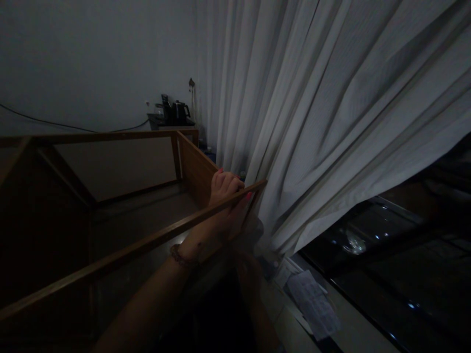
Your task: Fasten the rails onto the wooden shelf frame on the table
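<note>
A wooden cabinet frame (172, 228) with open bays lies across the left and middle of the view. My left hand (225, 185) reaches beneath its front rail, and its fingers curl over the wooden side panel (196, 159) near the right corner. A bracelet (180, 256) circles that wrist. Lower down, my right hand (249, 269) is below the frame's corner, dark and smeared by motion. Beside it is a pale blurred shape (252, 230) that I cannot make out. Whether the right hand holds anything is unclear.
Long white curtains (294, 122) hang close on the right. Behind the frame, a black kettle (180, 112) stands on a small cabinet by the wall. Printed papers (312, 304) lie low at the right, near dark glass (397, 264). A cable (47, 121) runs along the wall.
</note>
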`<state>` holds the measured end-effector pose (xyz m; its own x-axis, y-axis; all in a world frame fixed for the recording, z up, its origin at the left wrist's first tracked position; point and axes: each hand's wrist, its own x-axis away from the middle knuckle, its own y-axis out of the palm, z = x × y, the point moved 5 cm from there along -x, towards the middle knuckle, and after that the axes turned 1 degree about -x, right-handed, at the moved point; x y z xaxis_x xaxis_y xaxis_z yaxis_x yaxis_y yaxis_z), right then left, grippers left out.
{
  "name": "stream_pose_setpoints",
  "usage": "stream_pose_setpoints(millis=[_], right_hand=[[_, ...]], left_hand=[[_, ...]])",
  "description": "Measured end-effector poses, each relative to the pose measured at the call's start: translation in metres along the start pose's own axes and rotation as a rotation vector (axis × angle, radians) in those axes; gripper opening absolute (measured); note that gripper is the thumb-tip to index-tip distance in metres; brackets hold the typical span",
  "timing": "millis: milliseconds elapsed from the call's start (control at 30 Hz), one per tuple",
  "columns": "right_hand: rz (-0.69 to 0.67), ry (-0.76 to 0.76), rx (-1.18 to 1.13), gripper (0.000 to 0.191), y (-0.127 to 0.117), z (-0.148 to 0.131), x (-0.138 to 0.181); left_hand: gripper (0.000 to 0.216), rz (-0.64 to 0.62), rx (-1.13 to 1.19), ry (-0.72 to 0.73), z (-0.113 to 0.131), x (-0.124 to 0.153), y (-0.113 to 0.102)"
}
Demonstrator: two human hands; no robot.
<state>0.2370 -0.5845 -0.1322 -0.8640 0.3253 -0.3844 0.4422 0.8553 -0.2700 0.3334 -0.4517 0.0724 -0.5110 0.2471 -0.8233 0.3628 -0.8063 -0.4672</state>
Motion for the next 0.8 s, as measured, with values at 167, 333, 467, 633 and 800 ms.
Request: stream_pose_setpoints(millis=[167,333,467,633,800], right_hand=[[0.000,-0.015,0.029,0.029,0.0031,0.0002,0.0001],[-0.004,-0.079,0.096,0.032,0.0001,0.0035,0.0011],[-0.023,-0.170,0.155,0.028,-0.0030,0.0015,0.0008],[-0.039,-0.265,0.241,0.030,-0.0030,-0.0026,0.0029],[-0.057,-0.315,0.346,0.031,-0.0015,0.0009,0.0066]], left_hand=[[0.010,0.047,-0.002,0.015,0.0008,-0.0001,0.0000],[0.009,0.049,-0.002,0.001,0.0062,-0.0004,-0.0036],[0.009,0.019,-0.009,-0.004,0.0069,-0.0003,-0.0035],[0.008,0.043,-0.021,0.021,0.0055,0.0000,-0.0034],[0.009,0.051,-0.010,0.014,0.0064,-0.0001,-0.0027]])
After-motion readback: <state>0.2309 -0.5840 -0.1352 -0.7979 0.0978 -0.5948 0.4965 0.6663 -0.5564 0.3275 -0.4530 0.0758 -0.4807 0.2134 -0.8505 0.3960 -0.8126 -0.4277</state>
